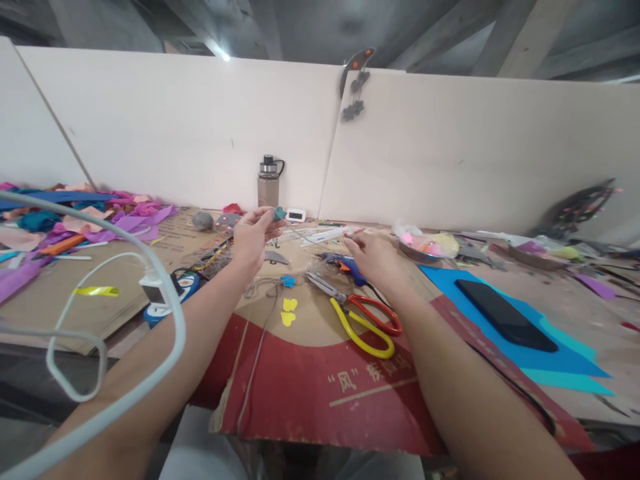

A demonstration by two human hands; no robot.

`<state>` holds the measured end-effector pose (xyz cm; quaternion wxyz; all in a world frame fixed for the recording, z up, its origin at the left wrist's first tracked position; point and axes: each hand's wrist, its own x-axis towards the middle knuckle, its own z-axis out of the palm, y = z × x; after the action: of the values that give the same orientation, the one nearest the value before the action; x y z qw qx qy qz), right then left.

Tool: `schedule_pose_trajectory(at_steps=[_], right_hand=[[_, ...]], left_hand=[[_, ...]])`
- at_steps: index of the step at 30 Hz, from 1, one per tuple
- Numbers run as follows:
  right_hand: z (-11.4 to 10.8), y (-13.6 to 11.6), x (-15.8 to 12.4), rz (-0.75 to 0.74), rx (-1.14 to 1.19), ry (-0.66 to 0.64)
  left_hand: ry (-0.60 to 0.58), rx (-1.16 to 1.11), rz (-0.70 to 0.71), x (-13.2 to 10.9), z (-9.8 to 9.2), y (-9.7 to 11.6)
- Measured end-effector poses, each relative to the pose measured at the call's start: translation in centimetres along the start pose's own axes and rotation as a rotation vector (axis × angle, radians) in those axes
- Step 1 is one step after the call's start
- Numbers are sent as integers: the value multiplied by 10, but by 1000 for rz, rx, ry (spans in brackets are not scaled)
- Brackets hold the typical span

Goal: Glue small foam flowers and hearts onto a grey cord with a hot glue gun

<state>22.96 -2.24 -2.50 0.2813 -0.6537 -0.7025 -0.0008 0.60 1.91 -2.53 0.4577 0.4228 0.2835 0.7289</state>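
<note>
My left hand (pixel 254 235) is raised over the work board, its thumb and fingers closed on a small teal felt piece (pixel 279 213). A thin strand seems to run from that piece towards the right. Across from it, my right hand (pixel 371 257) has its fingers pinched together; what they hold is too small to make out. Just below my right hand lies a blue glue gun (pixel 354 272). Scissors (pixel 363 323) with one red and one yellow handle rest on the board. A blue flower-shaped piece (pixel 287 281) and yellow heart-shaped cutouts (pixel 289 312) lie between my forearms.
A red and tan cardboard sheet (pixel 300 393) covers the table. Coloured felt scraps (pixel 90 213) pile up at left, near a tape measure (pixel 187 290). A bottle (pixel 269 183) stands at the back. A phone (pixel 505 313) lies on blue sheets. A white cable (pixel 175 320) loops across the left foreground.
</note>
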Motion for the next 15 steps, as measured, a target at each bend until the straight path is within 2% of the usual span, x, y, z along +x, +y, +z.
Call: schedule_pose_trajectory(at_steps=[1, 4, 5, 9, 12, 15], right_hand=[[1, 9, 3, 103, -88, -101], [18, 28, 9, 178, -118, -281], [25, 32, 10, 186, -69, -298], [45, 39, 13, 266, 1, -305], [43, 39, 14, 328, 65, -290], [33, 37, 14, 349, 145, -222]], left_hand=[[-5, -4, 0, 0, 0, -1], [-41, -64, 32, 0, 1, -1], [-45, -102, 53, 1, 1, 0], [-3, -234, 113, 7, -1, 6], [-8, -166, 69, 6, 0, 7], [-64, -48, 10, 1, 3, 4]])
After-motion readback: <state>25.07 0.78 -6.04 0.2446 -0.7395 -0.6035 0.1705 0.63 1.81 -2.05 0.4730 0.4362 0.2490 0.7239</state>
